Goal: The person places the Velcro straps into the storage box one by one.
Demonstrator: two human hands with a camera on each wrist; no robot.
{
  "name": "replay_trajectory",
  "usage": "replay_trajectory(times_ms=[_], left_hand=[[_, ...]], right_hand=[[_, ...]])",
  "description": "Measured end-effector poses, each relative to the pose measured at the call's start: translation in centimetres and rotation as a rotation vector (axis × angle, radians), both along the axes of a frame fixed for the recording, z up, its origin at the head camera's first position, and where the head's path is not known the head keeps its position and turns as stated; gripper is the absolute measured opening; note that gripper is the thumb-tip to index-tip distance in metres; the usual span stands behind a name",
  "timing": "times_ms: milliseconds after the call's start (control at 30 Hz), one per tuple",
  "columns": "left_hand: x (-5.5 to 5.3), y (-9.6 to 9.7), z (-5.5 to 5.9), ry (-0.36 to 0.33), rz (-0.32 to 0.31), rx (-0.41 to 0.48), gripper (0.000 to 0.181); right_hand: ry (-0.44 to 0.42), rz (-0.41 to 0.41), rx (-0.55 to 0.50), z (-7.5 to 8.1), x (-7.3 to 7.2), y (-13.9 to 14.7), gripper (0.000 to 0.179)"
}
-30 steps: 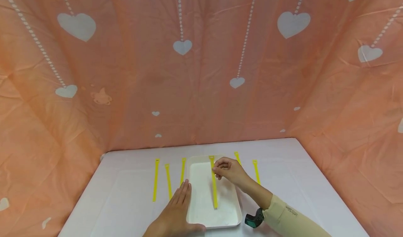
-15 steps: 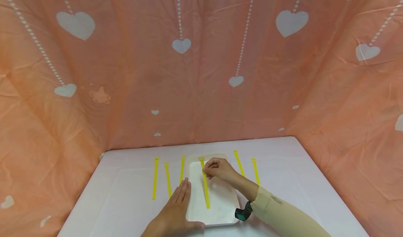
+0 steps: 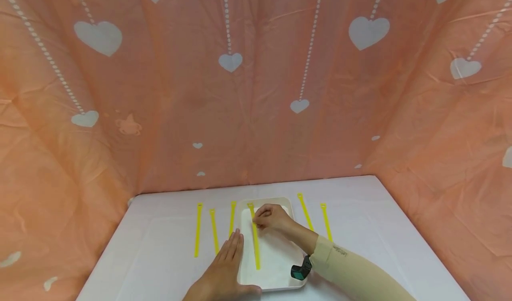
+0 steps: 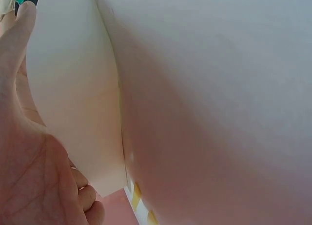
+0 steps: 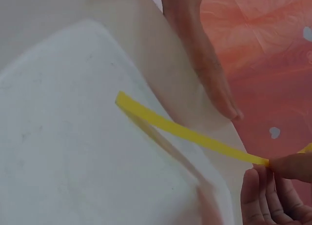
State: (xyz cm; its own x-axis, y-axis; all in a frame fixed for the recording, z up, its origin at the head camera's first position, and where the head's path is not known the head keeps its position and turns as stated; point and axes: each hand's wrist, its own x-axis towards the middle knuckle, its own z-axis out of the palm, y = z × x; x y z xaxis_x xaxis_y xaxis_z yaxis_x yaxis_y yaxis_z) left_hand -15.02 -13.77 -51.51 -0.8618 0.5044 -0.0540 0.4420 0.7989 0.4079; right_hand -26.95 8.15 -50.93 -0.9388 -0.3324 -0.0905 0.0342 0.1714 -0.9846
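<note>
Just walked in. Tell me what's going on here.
A person is working with both hands at a table. The right hand pinches a yellow strap near its far end and holds it over a white tray. The left hand, fingers straight, lies along the tray's left side. Three more straps lie left of the tray and two others right of it.
</note>
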Motion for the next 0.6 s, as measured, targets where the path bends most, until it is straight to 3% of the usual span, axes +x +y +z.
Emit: replay_trajectory(times_ms=[233, 467, 600], left_hand=[[0.1, 0.0, -0.1, -0.003, -0.009, 0.011, 0.141], [0.1, 0.0, 0.0, 0.061, -0.022, -0.018, 0.140], [0.1, 0.0, 0.0, 0.045, -0.017, -0.017, 0.141]], right_hand=[[-0.012, 0.001, 0.037, -0.2, 0.0, -0.9, 0.012], [-0.013, -0.010, 0.058, -0.9, -0.4, -1.8, 0.014], [-0.009, -0.012, 0.077, -1.3, -0.5, -2.2, 0.015]])
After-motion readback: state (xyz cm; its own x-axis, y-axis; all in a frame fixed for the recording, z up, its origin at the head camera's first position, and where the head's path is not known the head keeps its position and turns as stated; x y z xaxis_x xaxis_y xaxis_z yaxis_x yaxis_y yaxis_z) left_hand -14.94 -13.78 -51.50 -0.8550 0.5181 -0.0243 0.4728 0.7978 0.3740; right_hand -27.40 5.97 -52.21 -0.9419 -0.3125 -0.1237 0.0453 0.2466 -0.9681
